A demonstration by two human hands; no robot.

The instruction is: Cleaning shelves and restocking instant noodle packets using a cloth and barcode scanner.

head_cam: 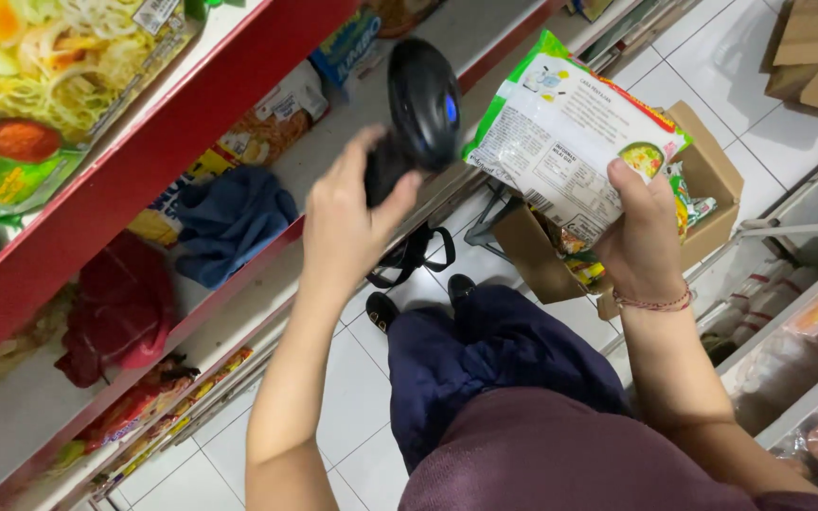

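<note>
Both hands are up: the left hand is gripping a black scanner, the right hand is clutching a noodle packet just right of it. The scanner's handle is hiding behind fingers.

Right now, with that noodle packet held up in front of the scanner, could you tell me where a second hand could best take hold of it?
Probably by the top edge of the noodle packet, coming from above. The right hand already pinches the lower right corner, thumb on the printed back, and the black handheld scanner in the left hand faces its left side. The packet stands tilted, its upper seam free.
</note>
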